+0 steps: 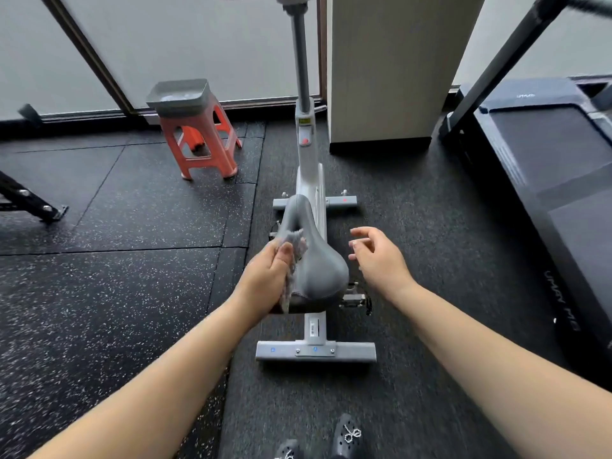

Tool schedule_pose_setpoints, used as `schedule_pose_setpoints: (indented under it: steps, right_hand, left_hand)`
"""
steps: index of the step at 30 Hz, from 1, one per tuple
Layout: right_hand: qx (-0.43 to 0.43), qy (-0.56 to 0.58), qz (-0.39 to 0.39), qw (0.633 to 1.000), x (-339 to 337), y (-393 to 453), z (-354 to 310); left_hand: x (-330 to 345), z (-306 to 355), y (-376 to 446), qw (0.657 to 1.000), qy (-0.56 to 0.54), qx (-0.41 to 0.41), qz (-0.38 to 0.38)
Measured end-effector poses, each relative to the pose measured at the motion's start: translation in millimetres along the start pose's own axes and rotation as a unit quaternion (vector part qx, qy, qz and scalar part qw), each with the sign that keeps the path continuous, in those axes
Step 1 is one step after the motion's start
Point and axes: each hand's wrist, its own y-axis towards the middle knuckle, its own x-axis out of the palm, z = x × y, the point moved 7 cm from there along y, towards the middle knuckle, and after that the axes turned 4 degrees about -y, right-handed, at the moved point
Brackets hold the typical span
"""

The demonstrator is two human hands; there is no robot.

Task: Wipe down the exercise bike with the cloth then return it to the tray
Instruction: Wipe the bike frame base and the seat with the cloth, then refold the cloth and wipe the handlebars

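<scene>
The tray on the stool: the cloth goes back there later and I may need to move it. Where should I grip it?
Probably by the two short end walls of the tray, one hand on each side, coming from above. Its rim flares wider than the stool top, so fingers can hook under it. The right hand is free; the left hand holds the cloth.

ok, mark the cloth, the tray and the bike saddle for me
cloth (298,241): head view, bunched part above the left thumb.
tray (180,94): head view, front wall, atop the orange stool.
bike saddle (319,266): head view, wide rear pad.
</scene>
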Motion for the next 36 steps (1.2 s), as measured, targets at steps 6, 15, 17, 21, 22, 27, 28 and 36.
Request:
schedule_pose_setpoints:
  steps: [6,15,17,21,22,27,28,36]
  right_hand:
    - [-0.030,0.112,-0.106,0.988,3,-19,-48]
    - [-0.018,0.102,0.024,0.994,-51,-41,-40]
    - [-0.016,0.103,0.058,0.993,-76,-44,-34]
    - [-0.041,0.130,0.073,0.988,-124,-46,-25]
    - [-0.049,0.140,0.071,0.986,-136,-43,-21]
    - [-0.070,0.155,0.060,0.984,-199,-20,-7]
    - [-0.071,0.147,0.059,0.985,-213,-13,-2]
    - [-0.082,0.057,0.059,0.993,-311,61,21]
  left_hand:
    - [41,25,5,0.871,-0.445,-0.187,-0.096]
    - [54,25,13,0.922,-0.303,-0.206,-0.128]
    - [62,31,15,0.942,-0.236,-0.187,-0.149]
    - [100,61,21,0.963,-0.121,-0.127,-0.206]
    - [116,68,23,0.959,-0.114,-0.124,-0.226]
    - [191,85,44,0.954,-0.084,-0.173,-0.230]
    - [203,89,52,0.957,-0.089,-0.172,-0.215]
    - [275,130,102,0.969,-0.148,-0.147,-0.136]
